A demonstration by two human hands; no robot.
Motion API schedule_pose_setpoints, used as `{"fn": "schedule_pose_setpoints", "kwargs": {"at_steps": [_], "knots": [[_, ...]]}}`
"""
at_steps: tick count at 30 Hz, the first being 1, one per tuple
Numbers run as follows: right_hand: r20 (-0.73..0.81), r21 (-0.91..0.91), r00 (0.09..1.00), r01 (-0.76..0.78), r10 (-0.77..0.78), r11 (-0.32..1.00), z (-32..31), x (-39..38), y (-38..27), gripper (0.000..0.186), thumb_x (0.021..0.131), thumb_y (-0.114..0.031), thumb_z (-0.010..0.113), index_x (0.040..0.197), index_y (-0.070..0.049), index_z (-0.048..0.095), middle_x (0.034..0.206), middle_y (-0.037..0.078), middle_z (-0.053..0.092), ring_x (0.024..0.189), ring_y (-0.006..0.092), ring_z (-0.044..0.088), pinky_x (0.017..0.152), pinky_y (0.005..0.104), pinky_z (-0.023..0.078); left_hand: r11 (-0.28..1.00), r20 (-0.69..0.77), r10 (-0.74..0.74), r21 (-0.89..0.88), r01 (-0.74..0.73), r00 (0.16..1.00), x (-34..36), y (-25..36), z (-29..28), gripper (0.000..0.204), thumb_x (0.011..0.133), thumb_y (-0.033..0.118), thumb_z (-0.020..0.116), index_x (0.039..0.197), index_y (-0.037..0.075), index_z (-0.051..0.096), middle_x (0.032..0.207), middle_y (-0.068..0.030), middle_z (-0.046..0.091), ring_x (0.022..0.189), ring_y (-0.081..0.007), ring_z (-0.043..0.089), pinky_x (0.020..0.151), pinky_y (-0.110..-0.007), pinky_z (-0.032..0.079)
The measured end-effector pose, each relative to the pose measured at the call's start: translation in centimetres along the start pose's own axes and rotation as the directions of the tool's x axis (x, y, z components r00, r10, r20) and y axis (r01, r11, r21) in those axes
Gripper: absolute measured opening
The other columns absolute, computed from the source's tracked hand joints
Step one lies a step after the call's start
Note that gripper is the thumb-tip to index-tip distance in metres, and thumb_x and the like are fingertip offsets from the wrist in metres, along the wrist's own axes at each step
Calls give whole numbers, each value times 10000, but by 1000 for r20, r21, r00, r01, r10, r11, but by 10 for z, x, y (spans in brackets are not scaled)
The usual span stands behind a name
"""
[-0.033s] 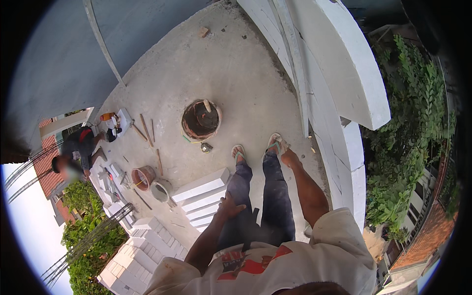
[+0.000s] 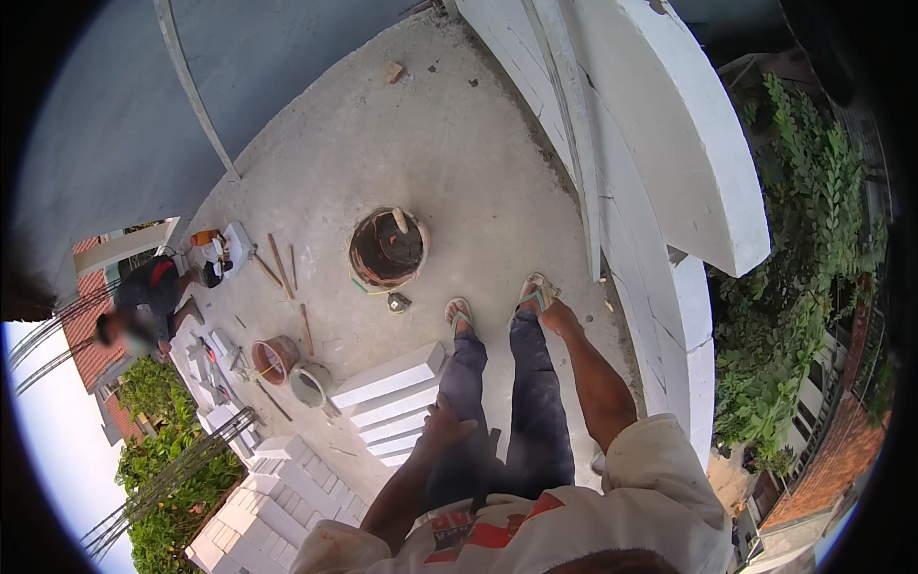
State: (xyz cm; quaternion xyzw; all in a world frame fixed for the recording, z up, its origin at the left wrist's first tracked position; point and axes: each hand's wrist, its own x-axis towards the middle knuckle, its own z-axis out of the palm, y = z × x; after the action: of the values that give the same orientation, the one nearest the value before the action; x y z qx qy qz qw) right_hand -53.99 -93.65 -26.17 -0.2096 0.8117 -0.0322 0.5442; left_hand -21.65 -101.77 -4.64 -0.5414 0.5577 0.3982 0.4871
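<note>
My left hand (image 2: 446, 428) rests on my left thigh, fingers stretched out and holding nothing. Low beside my right sandal (image 2: 531, 290) hangs my right hand (image 2: 558, 318), its fingers closed. A small greyish thing shows at its fingertips, too unclear to name. Left of my feet lies a row of long white blocks (image 2: 390, 385), nearest to my left hand. Ahead on the concrete floor stands a round bucket (image 2: 356, 263) with dark grey mortar inside and a pale handle (image 2: 401, 221) sticking up. A small dark object (image 2: 398, 302) sits by its near side.
A white block wall (image 2: 626, 191) runs along my right, with foliage beyond. At far left a co-worker (image 2: 153, 295) bends over tools. Two more buckets, one reddish (image 2: 274, 361) and one grey (image 2: 309, 385), wooden sticks (image 2: 280, 266) and stacked blocks (image 2: 277, 507) are on the left.
The view has shifted slightly. My hands keep almost the same places, the left on my thigh and the right low by my foot. The co-worker stays bent over.
</note>
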Motion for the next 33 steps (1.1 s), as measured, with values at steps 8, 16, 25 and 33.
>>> {"fn": "schedule_pose_setpoints", "kwargs": {"at_steps": [8, 16, 25, 33], "knots": [[-11, -180, 1000, -11, 9, 984, 61, 122, -45, 867, 893, -316, 740, 1613, -207, 269, 1368, 239, 535, 1219, 434, 630, 988, 521, 567, 969, -124, -248, -18, 247, 961, 87, -9, 35, 1016, 740, 552, 845, 1493, 20, 416, 1426, -169, 527, 1319, -369, 533, 1084, -537, 452], [307, -267, 930, 287, -201, 920, 138, 119, -10, 392, 938, -252, 608, 1236, -7, 676, 1259, 259, 678, 1186, 448, 645, 1017, 516, 509, 988, -195, -144, -75, 132, 970, 122, -29, 34, 709, 903, 551, 667, 1396, 46, 601, 1368, -204, 606, 1284, -390, 544, 1089, -558, 431], [-149, -401, 779, 515, -609, 758, 75, 181, -283, 501, 898, -190, 705, 1349, -10, 580, 1270, 206, 635, 1215, 398, 610, 1025, 509, 502, 917, -128, -236, -357, 178, 963, 148, -55, 23, 832, 819, 640, 668, 1472, 140, 544, 1431, -183, 591, 1355, -398, 529, 1114, -578, 413], [202, -817, 338, 576, -919, 33, 106, 222, -470, 254, 867, -137, 734, 1119, -99, 734, 1133, 71, 654, 1186, 249, 572, 971, 451, 438, 842, -253, -245, -533, 76, 936, 150, -78, 24, 613, 853, 413, 766, 1363, 105, 619, 1341, -143, 634, 1275, -370, 572, 1073, -530, 435]]}}
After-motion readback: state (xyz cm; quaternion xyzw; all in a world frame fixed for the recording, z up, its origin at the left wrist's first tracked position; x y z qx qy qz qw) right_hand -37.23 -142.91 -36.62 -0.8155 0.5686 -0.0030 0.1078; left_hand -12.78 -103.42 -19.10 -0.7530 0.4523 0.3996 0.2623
